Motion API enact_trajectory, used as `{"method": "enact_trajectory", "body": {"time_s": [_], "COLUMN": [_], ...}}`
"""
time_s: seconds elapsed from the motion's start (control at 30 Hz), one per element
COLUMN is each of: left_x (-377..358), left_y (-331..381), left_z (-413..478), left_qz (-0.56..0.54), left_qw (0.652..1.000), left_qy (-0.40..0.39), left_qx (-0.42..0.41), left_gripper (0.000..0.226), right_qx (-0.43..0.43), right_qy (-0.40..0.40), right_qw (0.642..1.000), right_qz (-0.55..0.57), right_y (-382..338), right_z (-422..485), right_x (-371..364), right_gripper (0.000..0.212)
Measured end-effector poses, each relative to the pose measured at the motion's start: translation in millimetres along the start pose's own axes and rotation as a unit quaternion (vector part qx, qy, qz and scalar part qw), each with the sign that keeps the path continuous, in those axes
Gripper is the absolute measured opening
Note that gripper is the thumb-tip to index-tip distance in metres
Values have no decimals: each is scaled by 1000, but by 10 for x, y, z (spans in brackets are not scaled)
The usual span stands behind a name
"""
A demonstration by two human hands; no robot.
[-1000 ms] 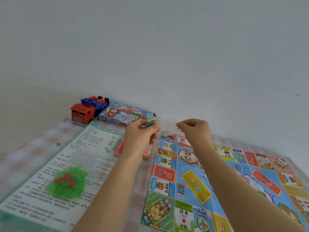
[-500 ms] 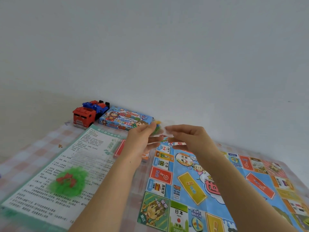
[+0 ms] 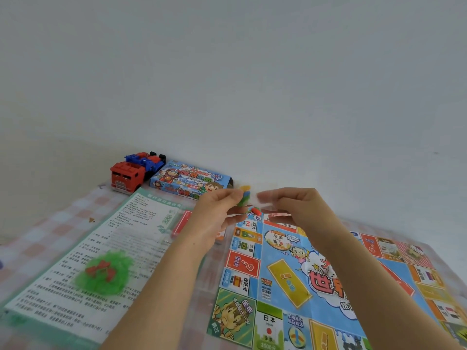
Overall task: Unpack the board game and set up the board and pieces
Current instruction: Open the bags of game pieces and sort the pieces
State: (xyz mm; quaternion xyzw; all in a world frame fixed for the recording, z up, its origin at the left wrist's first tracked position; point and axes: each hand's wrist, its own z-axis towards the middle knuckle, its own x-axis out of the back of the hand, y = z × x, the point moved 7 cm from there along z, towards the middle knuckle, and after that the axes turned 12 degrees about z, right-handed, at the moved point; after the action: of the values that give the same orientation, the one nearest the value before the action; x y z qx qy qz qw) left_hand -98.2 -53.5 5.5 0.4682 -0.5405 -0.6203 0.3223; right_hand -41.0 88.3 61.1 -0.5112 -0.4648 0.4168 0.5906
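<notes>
Coloured pieces [image 3: 243, 198] in pinch of left hand [image 3: 217, 213], right hand [image 3: 295, 208] grip unclear; one board [image 3: 278, 251], one box [image 3: 187, 181].

Left hand [image 3: 214, 215], right hand [image 3: 298, 208] raised close together, fingers [image 3: 283, 195] curled in pinch.

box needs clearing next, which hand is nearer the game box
Left. The left hand, holding coloured pieces, is in front of the right end of the game box; the right hand is farther right, above the far edge of the board.
</notes>
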Motion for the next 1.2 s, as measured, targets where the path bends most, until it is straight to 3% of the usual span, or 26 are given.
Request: {"method": "enact_trajectory", "body": {"time_s": [0.13, 0.27, 0.43, 0.63, 0.8, 0.93, 1.03, 1.2], "left_x": [-40, -33, -15, 74, 173, 64, 75, 44], "left_y": [0, 15, 29, 94, 124, 79, 46, 58], "left_z": [-20, -18, -18, -19, -29, -26, -10, -15], "left_qz": [22, 34, 42, 39, 13, -16, 6, -18], "left_qw": [999, 999, 999, 996, 991, 998, 998, 999], "left_qy": [-30, -17, -4, 54, 108, 48, 50, 27], "left_qx": [0, -9, -23, -57, -74, -44, -34, -27], "left_gripper": [13, 15, 9, 11, 2, 9, 18, 22], "right_qx": [42, 53, 57, 59, 67, 101, 90, 72], "right_qy": [-22, -2, -34, -56, 2, 86, 81, 57], "right_qw": [999, 998, 998, 997, 997, 989, 991, 995], "right_qz": [7, 19, 22, -8, -45, -63, -60, -31], "right_y": [-97, -85, -109, -190, -163, -139, -149, -151], "right_z": [-11, -8, -2, -12, -18, -11, -2, -16], "right_x": [-13, 37, -26, -94, -187, -95, -52, -61], "right_gripper": [22, 22, 24, 16, 8, 21, 31, 15]}}
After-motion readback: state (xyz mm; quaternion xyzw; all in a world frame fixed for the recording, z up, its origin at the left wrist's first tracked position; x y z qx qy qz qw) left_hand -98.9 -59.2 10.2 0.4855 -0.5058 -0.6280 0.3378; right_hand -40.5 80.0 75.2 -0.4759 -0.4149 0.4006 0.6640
